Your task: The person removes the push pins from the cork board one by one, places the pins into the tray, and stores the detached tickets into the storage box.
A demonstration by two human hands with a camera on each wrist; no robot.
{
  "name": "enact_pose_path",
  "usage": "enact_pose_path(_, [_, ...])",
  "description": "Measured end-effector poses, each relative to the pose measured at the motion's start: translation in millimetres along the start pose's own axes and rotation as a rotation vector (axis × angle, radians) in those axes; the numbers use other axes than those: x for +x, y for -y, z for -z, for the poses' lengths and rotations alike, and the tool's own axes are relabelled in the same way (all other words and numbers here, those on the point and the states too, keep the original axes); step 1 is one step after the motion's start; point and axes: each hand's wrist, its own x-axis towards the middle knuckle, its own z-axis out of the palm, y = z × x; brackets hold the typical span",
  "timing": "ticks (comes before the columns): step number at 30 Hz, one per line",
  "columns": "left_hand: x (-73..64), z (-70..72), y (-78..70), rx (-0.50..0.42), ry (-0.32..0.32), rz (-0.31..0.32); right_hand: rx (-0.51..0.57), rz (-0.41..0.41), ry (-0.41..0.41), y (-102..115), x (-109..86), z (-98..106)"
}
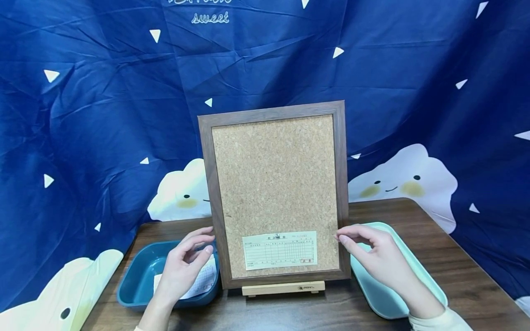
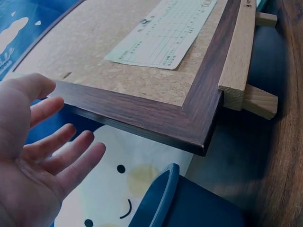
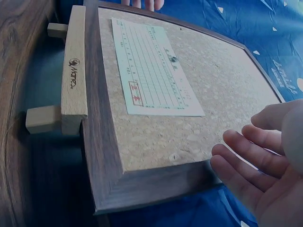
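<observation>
A cork board (image 1: 275, 179) in a dark wood frame stands on a small wooden easel (image 1: 283, 288). Low on the cork hangs a pale green printed form (image 1: 280, 250), with a dark pin at its top edge in the right wrist view. My left hand (image 1: 184, 266) is by the frame's left side, fingers loosely bent and nothing in them; its palm and spread fingers (image 2: 78, 158) show in the left wrist view. At the frame's right side is my right hand (image 1: 378, 257), fingertips right at the edge, also holding nothing.
Left of the easel sits a dark teal bin (image 1: 141, 276) with white papers (image 1: 203, 282) inside. A mint green tray (image 1: 430, 287) lies on the right, under my right forearm. Behind the wooden table (image 1: 468, 294) hangs a blue cloth (image 1: 103, 115) with clouds and triangles.
</observation>
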Motion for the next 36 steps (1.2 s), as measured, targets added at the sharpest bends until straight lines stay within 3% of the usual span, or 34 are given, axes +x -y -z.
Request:
enact_pose_path(13, [0.8,-7.4,3.8,-0.022,0.032,0.022,0.002,0.057,0.024,7.5,5.9,-14.8])
enact_pose_path(22, [1.0,-13.2,2.1,-0.007,0.025,0.08,-0.009,0.042,0.03,9.7,9.9,-24.7])
enact_pose_path(36, [2.9,-23.6,2.6,0.016,0.071,0.06,0.027,0.065,0.042,6.9,15.2,-40.8])
